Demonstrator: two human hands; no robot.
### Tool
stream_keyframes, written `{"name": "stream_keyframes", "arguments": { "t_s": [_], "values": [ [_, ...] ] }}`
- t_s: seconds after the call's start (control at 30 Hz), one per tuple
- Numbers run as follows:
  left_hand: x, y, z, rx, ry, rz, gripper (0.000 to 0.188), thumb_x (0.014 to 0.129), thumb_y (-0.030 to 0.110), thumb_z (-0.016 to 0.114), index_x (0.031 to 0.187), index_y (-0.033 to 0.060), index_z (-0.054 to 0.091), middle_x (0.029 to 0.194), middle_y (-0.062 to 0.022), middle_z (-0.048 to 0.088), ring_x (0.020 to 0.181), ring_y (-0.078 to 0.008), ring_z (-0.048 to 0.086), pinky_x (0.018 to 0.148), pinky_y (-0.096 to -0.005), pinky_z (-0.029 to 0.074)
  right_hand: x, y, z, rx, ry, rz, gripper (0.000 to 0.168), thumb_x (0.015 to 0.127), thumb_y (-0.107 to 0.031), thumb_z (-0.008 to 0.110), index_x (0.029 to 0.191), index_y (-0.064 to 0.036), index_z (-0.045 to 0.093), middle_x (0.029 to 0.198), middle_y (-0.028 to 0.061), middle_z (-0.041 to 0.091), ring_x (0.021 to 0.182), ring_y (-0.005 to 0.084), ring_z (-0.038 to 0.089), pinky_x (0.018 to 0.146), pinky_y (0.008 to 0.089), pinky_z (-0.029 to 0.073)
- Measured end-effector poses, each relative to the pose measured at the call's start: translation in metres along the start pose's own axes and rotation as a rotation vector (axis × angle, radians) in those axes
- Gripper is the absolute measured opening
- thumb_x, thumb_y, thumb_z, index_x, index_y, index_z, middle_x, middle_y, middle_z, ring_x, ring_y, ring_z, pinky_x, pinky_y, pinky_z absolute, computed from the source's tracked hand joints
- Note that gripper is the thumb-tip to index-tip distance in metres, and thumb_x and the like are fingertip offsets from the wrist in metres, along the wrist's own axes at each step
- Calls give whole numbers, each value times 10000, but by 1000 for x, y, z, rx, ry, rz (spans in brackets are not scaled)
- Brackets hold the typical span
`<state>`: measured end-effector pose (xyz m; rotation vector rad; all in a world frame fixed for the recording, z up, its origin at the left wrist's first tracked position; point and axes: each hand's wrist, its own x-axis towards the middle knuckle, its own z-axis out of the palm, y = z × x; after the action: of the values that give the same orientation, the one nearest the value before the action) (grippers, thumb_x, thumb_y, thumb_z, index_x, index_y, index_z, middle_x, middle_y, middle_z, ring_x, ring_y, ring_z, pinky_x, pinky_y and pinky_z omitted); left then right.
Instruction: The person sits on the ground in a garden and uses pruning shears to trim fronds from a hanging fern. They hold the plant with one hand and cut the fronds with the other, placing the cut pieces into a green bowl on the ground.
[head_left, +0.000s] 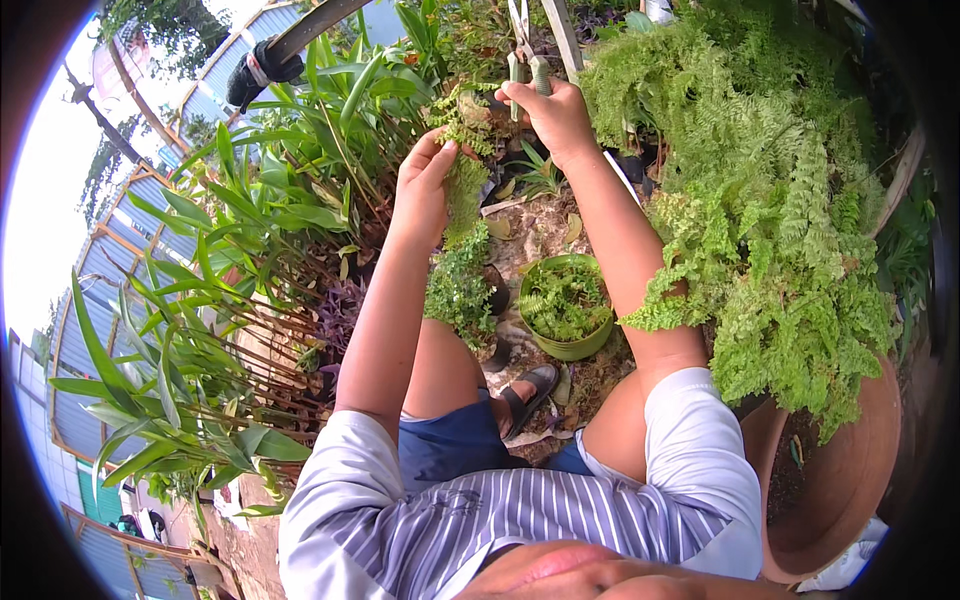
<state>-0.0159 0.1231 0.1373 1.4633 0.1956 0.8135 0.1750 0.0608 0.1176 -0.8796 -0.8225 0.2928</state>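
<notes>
My left hand (426, 184) pinches a green fern frond (466, 187) between thumb and fingers; the frond hangs down below the hand. Beside it on the right, my right hand (551, 116) grips a pair of scissors or garden shears with green handles (538, 75), the metal blades pointing up and away from me. The blades look slightly apart. Under my forearms, a green plastic pot (568, 346) holds short fern pieces or a small fern. A large, dense fern (780, 225) spreads on the right, its lower fronds partly over my right forearm.
Tall broad-leaved plants (262, 202) crowd the left side. A small leafy plant (461, 285) in a dark pot stands near my knee. At the lower right is a large clay-coloured pot (862, 465). A wooden bar with dark cloth (262, 71) wrapped on its end juts in at the top.
</notes>
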Motion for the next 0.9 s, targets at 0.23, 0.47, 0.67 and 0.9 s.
{"name": "stream_keyframes", "arguments": {
  "t_s": [0.23, 0.47, 0.67, 0.9],
  "values": [
    [-51, -6, -5, 181, 5, 122, 261, 987, 87, 573, 1221, -27, 578, 986, -11, 661, 840, -50, 560, 740, -215, 458, -55, -62, 47, -1, -81, -37, 371, 816, -266, 826, 633, -189, 513, 688, -59, 559, 616, 41, 462, 584, 232, 405],
    [-94, -67, -5, 164, 30, 241, 184, 954, 72, 604, 1109, -26, 611, 852, 5, 594, 751, -57, 497, 657, -238, 417, -145, -91, 22, -79, 45, 186, 294, 864, -241, 777, 707, -163, 541, 1038, 130, 719, 981, 162, 639, 830, 378, 477],
    [-100, -87, 6, -111, -131, 27, 169, 962, 53, 582, 1113, -18, 610, 934, -12, 639, 836, -66, 547, 728, -229, 446, -211, -50, -11, -146, 345, 87, 348, 848, -53, 764, 684, -134, 469, 1051, 175, 710, 963, 148, 630, 922, 319, 461],
    [-84, -86, -25, 389, -279, 232, 199, 876, 95, 667, 1030, -28, 637, 847, -169, 659, 761, -245, 634, 717, -342, 491, -189, -36, 19, -152, 325, 120, 236, 836, -123, 809, 778, -22, 604, 887, 18, 658, 687, 19, 514, 633, 195, 452]
  ]
}}
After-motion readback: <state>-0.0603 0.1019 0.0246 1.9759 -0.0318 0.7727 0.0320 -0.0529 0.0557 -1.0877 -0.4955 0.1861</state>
